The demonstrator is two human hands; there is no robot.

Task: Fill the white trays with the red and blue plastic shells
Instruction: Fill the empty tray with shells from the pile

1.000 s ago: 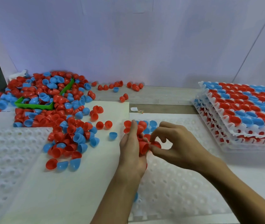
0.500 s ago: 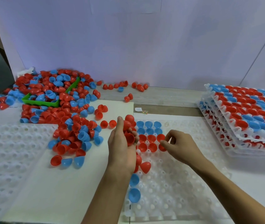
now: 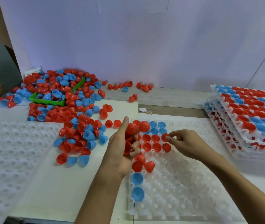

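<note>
The left hand [image 3: 122, 151] is curled round a clutch of red shells [image 3: 131, 133], its fingers [image 3: 134, 145] wrapped over them and its thumb upright beside them, held over the near left corner of the filled patch of the white tray [image 3: 185, 183]. The right hand [image 3: 186, 143] pinches a single red shell [image 3: 165, 136] between thumb and forefinger, at the right end of the upper red row in that tray; whether the shell already sits in its pocket cannot be told. The tray lies on the tabletop [image 3: 169, 97] in front of the person, with blue shells [image 3: 157, 127] in its far rows, two rows of red shells [image 3: 152, 143] behind the hands, a few red ones lying loose near the left wrist, and two blue shells [image 3: 137, 185] in pockets along its left edge. To the left, a loose heap of red and blue shells [image 3: 73, 120] spreads over a white sheet and around a green bin [image 3: 47, 101]. Another empty white tray [image 3: 7, 151] lies at the far left. At the right stands a stack of filled trays [image 3: 248, 120], their shells set in red and blue bands.
</note>
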